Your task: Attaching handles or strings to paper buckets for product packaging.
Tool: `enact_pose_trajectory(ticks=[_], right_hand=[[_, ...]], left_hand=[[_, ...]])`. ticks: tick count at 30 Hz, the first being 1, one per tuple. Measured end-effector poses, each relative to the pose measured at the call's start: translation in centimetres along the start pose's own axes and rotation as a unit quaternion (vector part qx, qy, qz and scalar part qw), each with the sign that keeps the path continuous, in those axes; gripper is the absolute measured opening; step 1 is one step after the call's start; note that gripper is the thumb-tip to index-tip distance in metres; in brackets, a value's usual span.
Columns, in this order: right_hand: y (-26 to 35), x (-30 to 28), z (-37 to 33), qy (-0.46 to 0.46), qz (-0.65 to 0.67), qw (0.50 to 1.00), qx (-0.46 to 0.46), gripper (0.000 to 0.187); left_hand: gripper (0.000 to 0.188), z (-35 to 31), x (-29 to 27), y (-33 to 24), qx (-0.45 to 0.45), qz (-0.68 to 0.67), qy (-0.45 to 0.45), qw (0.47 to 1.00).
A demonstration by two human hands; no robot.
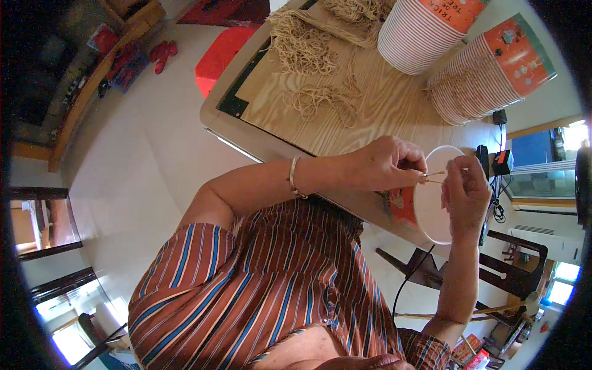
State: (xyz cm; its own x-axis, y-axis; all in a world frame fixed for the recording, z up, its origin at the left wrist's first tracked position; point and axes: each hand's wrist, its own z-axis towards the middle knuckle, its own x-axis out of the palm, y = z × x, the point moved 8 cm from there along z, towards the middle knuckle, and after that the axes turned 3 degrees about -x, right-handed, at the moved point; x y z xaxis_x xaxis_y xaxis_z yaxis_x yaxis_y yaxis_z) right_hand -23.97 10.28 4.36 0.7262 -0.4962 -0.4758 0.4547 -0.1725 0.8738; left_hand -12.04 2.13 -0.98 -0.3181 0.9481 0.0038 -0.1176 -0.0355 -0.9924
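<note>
My left hand [396, 163], with a bracelet at its wrist, pinches a thin piece of tan string [435, 179] between thumb and fingers. Facing it, my right hand [467, 190] has its fingertips closed on the same string, a short stretch of which shows between the hands. Just below them is a paper cup [428, 213], white inside and orange outside, its round opening turned up toward me. My right hand partly covers its rim. Whether the string passes through the cup's wall is hidden by my fingers.
Loose tan string [327, 102] and a larger tangled bundle [302, 46] lie on the wooden table [271, 117]. Behind stand two stacks of orange-and-white paper cups, one plain [410, 43], one draped with string [475, 86]. Black cables [496, 163] sit at right; a red stool [225, 58] stands beyond the table.
</note>
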Motion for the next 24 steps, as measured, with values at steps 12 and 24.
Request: enact_pose_trajectory(ticks=[12, 24], right_hand=[[0.1, 2.2, -1.3, 0.162, -0.011, 0.983, 0.081, 0.009], [-0.4, 0.8, -0.7, 0.101, -0.006, 0.992, 0.079, 0.006]], left_hand=[[0.023, -0.4, -0.1, 0.0, -0.012, -0.028, -0.013, 0.999], [0.020, 0.2, 0.2, 0.9, -0.031, -0.042, -0.028, 0.998]])
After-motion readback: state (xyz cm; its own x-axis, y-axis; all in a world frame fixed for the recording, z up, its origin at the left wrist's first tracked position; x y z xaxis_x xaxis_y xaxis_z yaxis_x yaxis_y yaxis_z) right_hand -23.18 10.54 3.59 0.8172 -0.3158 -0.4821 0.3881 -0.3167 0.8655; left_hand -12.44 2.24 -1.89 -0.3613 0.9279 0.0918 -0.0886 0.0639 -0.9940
